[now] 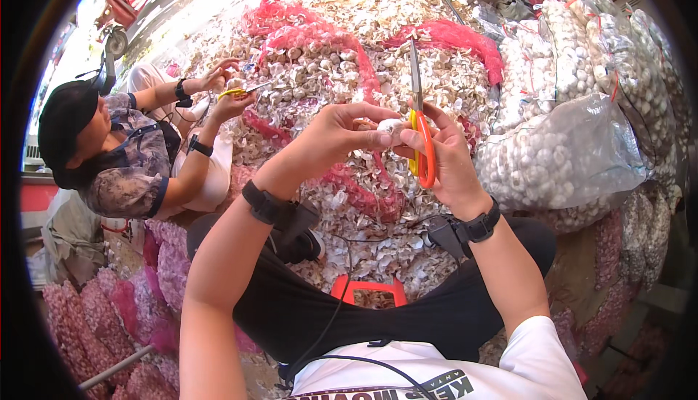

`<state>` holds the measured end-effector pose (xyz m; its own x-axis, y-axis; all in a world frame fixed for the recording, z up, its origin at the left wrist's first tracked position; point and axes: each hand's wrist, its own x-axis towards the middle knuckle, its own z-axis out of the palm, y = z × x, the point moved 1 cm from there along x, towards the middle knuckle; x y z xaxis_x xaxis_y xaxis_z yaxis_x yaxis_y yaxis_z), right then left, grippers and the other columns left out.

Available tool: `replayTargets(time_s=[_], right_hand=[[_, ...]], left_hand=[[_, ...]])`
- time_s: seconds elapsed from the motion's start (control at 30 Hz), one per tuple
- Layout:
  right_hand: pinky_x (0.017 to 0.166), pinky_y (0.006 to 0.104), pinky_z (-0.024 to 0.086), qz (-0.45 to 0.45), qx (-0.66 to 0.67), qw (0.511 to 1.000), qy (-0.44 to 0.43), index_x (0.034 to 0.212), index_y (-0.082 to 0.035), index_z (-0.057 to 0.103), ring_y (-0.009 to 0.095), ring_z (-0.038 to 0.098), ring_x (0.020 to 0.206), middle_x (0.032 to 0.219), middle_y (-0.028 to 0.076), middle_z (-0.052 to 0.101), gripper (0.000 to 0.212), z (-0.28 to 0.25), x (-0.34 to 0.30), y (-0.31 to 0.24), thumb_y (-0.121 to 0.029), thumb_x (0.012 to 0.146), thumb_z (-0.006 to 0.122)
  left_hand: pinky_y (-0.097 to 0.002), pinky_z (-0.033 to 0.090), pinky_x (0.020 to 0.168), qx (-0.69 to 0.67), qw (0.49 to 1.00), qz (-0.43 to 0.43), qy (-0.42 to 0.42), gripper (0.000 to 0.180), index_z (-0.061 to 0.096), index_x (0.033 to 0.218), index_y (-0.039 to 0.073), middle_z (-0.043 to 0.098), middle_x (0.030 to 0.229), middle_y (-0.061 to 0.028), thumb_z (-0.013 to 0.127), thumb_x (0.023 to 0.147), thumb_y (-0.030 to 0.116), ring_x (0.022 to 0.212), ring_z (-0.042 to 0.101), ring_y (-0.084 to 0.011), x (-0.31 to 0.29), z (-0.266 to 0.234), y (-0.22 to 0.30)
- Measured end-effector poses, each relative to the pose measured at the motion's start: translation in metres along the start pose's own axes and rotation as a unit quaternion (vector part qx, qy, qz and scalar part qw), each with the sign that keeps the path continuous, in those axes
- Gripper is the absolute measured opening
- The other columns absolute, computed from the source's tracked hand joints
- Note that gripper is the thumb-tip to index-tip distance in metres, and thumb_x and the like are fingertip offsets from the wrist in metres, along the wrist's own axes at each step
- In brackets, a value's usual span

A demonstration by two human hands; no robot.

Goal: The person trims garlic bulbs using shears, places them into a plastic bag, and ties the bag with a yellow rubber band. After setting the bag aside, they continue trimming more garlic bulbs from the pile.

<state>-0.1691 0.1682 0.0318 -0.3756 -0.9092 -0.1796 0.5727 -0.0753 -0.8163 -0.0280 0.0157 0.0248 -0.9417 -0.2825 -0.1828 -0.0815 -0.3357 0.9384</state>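
A white garlic bulb (pixel 392 131) is pinched between the thumb and fingers of my left hand (pixel 345 135). My right hand (pixel 447 153) grips a pair of scissors (pixel 426 151) with orange and yellow handles, its blades pointing up and away from me. The thumb of that hand also rests against the bulb. Beneath both hands spreads a heap of loose garlic bulbs and papery skins (pixel 363 247). Pink mesh netting (pixel 291 26) lies across the heap in several places.
On the left a seated person (pixel 138 138) holds yellow-handled scissors (pixel 236 92). Clear bags of white garlic (pixel 552 160) are stacked at the right. Pink mesh sacks (pixel 94 320) fill the lower left. A red stool (pixel 371 291) shows between my legs. Thin cables (pixel 347 284) hang across my lap.
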Motion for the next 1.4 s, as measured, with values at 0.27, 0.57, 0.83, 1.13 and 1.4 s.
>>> replayTargets(time_s=[0.27,0.57,0.83,1.13,1.4], right_hand=[[0.085,0.0351,0.059,0.005,0.015,1.0,0.025,0.134,-0.003,0.042,0.019,0.069,0.094,0.105,0.009,0.065,0.049,0.001,-0.002,-0.004,-0.006,0.091,0.067],[0.08,0.03,0.059,-0.039,-0.098,0.993,0.044,0.135,0.0,0.042,0.015,0.067,0.09,0.101,0.009,0.065,0.053,-0.001,0.002,0.0,-0.004,0.09,0.069],[0.076,0.0263,0.058,-0.047,-0.145,0.986,0.064,0.136,0.002,0.041,0.013,0.066,0.087,0.097,0.007,0.066,0.053,-0.002,0.002,0.003,-0.004,0.091,0.068],[0.075,0.0266,0.057,-0.034,-0.165,0.983,0.067,0.136,0.002,0.04,0.012,0.066,0.085,0.097,0.007,0.066,0.053,-0.001,0.001,0.003,-0.007,0.091,0.068],[0.073,0.0243,0.055,-0.024,-0.177,0.982,0.063,0.136,0.002,0.042,0.01,0.063,0.084,0.095,0.005,0.064,0.055,0.004,0.0,0.007,-0.006,0.09,0.07]], left_hand=[[-0.0257,0.051,0.084,-0.016,0.999,0.04,0.007,0.043,0.056,0.134,0.002,0.067,0.115,-0.0046,0.067,0.094,0.015,0.097,0.064,-0.0093,-0.004,0.013,0.009],[-0.0204,0.034,0.057,-0.1,0.993,0.005,0.066,0.014,0.056,0.11,0.009,0.059,0.088,0.0032,0.056,0.099,0.017,0.067,0.046,-0.0026,0.002,0.007,-0.007],[-0.0212,0.033,0.057,-0.135,0.989,-0.028,0.055,0.014,0.055,0.109,0.01,0.06,0.096,0.0015,0.051,0.097,0.016,0.069,0.045,-0.0045,0.004,0.016,0.002],[-0.0235,0.037,0.055,-0.178,0.979,-0.021,0.098,0.009,0.055,0.097,0.01,0.057,0.088,-0.0006,0.048,0.095,0.013,0.072,0.049,-0.0086,0.005,0.005,-0.004],[-0.022,0.022,0.044,-0.135,0.978,-0.012,0.16,0.008,0.056,0.089,0.01,0.053,0.07,0.0006,0.049,0.088,0.012,0.05,0.036,-0.0049,0.004,-0.004,-0.002]])
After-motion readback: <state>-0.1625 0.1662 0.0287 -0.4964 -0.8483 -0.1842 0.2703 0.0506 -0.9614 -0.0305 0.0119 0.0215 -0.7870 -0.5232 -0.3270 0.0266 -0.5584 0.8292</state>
